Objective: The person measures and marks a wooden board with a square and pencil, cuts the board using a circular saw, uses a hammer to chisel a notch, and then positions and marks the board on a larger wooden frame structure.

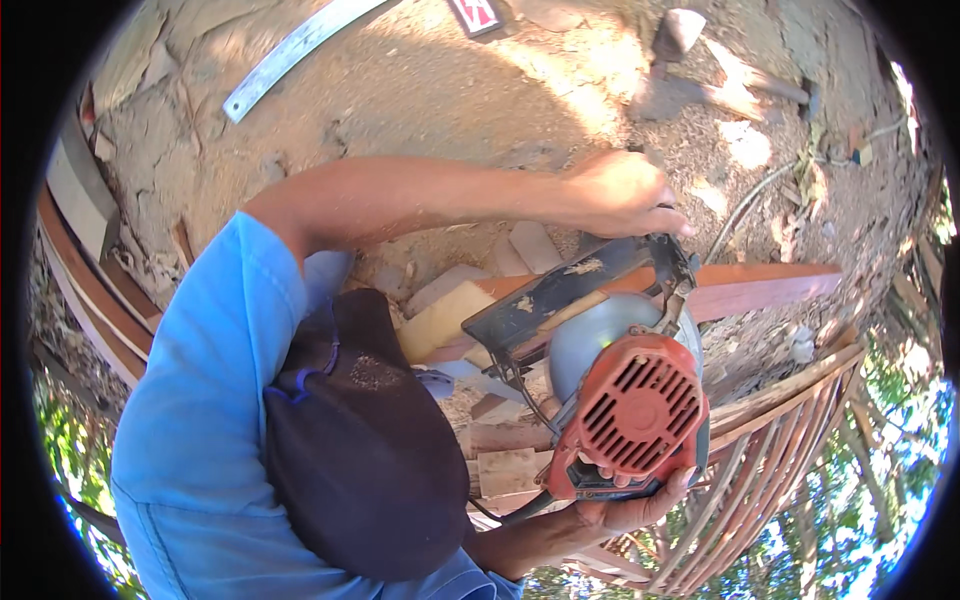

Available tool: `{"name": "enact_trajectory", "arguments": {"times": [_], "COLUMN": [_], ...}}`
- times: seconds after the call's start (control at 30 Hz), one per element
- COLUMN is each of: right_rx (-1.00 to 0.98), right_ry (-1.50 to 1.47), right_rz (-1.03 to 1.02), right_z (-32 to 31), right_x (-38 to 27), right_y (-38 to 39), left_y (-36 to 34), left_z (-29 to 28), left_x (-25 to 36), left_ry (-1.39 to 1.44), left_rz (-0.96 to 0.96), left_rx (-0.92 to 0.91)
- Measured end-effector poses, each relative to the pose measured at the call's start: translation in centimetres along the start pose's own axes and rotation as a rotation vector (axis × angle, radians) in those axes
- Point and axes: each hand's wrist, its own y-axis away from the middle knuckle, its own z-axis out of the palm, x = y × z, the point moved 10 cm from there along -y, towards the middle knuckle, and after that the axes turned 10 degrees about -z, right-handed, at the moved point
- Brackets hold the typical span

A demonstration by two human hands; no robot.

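Note:
A red and grey circular saw (640, 405), with a silver guard and black baseplate (500, 310), sits over wooden boards (755, 285), one reddish, another pale yellow (445, 320). My left hand (620, 200) is curled at the front end of the baseplate; what lies inside its fingers is hidden. My right hand (640, 510) grips the saw's rear handle at the lower right, with a black cord running beside it. A dark cap or cloth (360, 460) with blue trim hides part of the space between my arms.
Sandy ground holds a metal straightedge (295, 50), a red-and-white sign or box (475, 12), tools (680, 35) and a cable (745, 205) farther off. Stacked boards (85, 270) line the left edge. Thin curved wooden slats (760, 450) and foliage fill the lower right.

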Motion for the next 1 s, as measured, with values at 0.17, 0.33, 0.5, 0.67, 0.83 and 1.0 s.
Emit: {"name": "enact_trajectory", "arguments": {"times": [0.17, 0.33, 0.5, 0.67, 0.83, 1.0], "right_rx": [0.075, 0.083, 0.127, 0.093, 0.067, 0.037], "right_ry": [0.049, 0.061, 0.082, 0.058, 0.067, 0.077], "right_rz": [-0.062, -0.111, -0.099, -0.091, -0.069, -0.066], "right_z": [-0.8, -0.2, -0.4, -0.5, -0.3, 0.1], "right_x": [-0.7, -1.0, -1.3, -1.3, -1.2, -1.3], "right_y": [-0.5, -0.9, -1.7, -1.9, -2.1, -2.5], "left_y": [-0.3, -0.8, -1.7, -2.2, -2.4, -2.8], "left_z": [-0.1, -0.2, -0.6, -0.4, -0.5, -0.4], "left_x": [0.2, 0.2, 0.7, 0.6, 0.6, 0.8], "left_ry": [-0.013, 0.018, 0.032, 0.023, 0.018, 0.006], "left_rz": [0.032, 0.067, 0.134, 0.109, 0.121, 0.136], "left_rx": [0.031, 0.056, 0.115, 0.078, 0.099, 0.101]}}
